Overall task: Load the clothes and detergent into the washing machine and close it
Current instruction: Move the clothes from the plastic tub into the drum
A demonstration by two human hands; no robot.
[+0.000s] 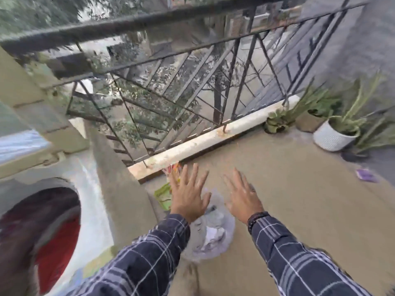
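A blurred view looks down from head height onto a balcony floor [299, 189]. Two arms in dark plaid sleeves stretch forward from the bottom of the frame.

The left hand [188, 195] and right hand [243, 197] hover side by side at centre frame. Both are palm down with fingers spread and straight, and they hold nothing.

A clear plastic bag [213, 231] stuffed with pale contents lies on the floor below and between the two wrists. Its long axis runs roughly up and down the frame. Both hands look equally near it.

Just left of the left hand lies a green packet [163, 196], with a colourful packet [173, 169] above it near the fingertips. Either could be the detergent, but the blur hides the print. The left hand is clearly the nearer to both.

The white washing machine [92, 199] fills the lower left of the frame. Its round drum opening [49, 231] is uncovered, and red and dark clothes [57, 253] show inside. Anything picked up would probably have to travel left and down across the frame to reach it.

A black metal railing [171, 92] crosses the upper frame. Potted plants [333, 135] stand at the right, and a purple scrap [365, 175] lies on the floor below them.
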